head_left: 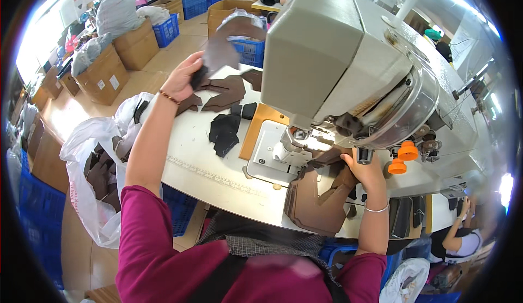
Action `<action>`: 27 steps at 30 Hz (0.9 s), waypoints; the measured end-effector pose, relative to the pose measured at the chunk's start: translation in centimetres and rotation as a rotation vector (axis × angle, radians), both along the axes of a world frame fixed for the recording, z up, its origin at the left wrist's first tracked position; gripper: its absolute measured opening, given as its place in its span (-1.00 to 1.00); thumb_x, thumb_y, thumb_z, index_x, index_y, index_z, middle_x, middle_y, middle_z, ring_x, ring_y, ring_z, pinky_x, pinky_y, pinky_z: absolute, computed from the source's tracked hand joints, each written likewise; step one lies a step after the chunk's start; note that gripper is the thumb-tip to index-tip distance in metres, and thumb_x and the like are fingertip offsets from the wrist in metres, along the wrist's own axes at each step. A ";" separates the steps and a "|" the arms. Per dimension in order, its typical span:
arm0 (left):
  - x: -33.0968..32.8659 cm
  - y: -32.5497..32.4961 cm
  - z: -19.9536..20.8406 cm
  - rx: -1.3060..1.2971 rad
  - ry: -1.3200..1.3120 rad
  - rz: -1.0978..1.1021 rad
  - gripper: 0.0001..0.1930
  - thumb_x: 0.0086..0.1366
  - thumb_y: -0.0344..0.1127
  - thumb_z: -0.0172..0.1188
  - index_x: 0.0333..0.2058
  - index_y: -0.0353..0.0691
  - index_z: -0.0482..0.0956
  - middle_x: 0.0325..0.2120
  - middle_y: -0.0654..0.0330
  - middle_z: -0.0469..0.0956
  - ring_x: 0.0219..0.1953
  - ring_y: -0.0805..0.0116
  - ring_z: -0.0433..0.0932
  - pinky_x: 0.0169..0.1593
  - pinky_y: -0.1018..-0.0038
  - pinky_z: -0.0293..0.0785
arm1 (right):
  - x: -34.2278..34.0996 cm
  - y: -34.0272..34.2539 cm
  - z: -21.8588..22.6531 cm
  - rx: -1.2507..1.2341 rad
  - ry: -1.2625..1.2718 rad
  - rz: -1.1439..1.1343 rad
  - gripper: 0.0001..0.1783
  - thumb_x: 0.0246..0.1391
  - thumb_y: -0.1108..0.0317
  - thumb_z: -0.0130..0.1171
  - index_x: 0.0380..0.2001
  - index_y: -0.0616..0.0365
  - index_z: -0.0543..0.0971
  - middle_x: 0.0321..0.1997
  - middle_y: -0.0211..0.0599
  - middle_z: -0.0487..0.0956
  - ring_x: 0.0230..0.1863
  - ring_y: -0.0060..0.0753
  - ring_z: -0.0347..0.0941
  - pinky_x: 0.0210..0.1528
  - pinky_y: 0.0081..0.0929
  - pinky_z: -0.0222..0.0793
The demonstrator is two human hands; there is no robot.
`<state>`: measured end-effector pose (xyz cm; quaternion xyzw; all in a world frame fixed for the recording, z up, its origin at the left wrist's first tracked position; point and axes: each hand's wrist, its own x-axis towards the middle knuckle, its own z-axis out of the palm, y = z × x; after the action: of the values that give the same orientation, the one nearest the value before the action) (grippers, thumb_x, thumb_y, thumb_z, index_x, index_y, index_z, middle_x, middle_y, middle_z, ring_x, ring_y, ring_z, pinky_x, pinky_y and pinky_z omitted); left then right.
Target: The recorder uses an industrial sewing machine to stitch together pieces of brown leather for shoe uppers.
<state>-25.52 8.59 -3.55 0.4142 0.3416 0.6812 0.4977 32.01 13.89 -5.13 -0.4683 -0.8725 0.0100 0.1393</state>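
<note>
Left hand point(184, 76) grips cutout point(221, 53); right point(366, 170) perhaps touches another point(330, 156).

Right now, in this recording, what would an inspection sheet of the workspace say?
Surface: white sewing table, measuring scale along its front.
Job's things: sewing machine; layered brown panels at the table's front edge; curved brown-grey piece, blurred.
Clutter: black cut pieces on the table; white plastic bag of brown pieces to its left.
Hands: left hand raised, holding the curved piece; right hand at the brown panels, fingers mostly hidden.
Cables: none clearly made out.
Surroundings: cardboard boxes, blue crates, a co-worker at right.
</note>
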 end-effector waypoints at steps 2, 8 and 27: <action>-4.1 -2.2 -2.0 0.048 -0.038 0.044 -0.61 0.61 -0.37 -0.02 0.31 -0.34 0.38 0.12 0.17 0.59 0.10 0.45 0.61 0.20 0.49 0.54 | 0.2 1.3 -0.8 -0.111 -0.161 -0.076 -0.51 0.21 -0.03 0.34 -0.16 0.22 0.55 -0.19 0.10 0.63 -0.13 0.26 0.55 -0.08 0.03 0.45; -11.3 -5.6 -7.9 -0.561 0.414 0.564 -0.67 0.49 -0.39 0.15 0.17 -0.35 0.58 -0.09 0.14 0.70 -0.12 0.35 0.68 0.03 0.40 0.61 | 1.3 3.0 -2.3 -0.060 -0.146 0.024 -0.46 0.24 -0.10 0.31 -0.31 0.26 0.53 -0.32 0.11 0.60 -0.24 0.24 0.54 -0.21 0.02 0.42; 11.0 -8.5 -6.2 -0.096 1.520 0.535 -0.82 0.11 -0.27 0.49 -0.42 -0.18 0.68 -0.40 0.14 0.60 -0.15 0.05 0.58 -0.05 0.17 0.47 | -0.7 -11.0 7.6 0.310 -0.222 -0.019 -0.35 -0.10 0.48 0.31 0.15 0.26 0.43 0.05 0.01 0.55 -0.06 0.13 0.57 -0.10 -0.08 0.53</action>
<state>-14.53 0.05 -9.78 0.6465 0.7033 0.2938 -0.0336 31.35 2.86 2.51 -0.4474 -0.8692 -0.1777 0.1127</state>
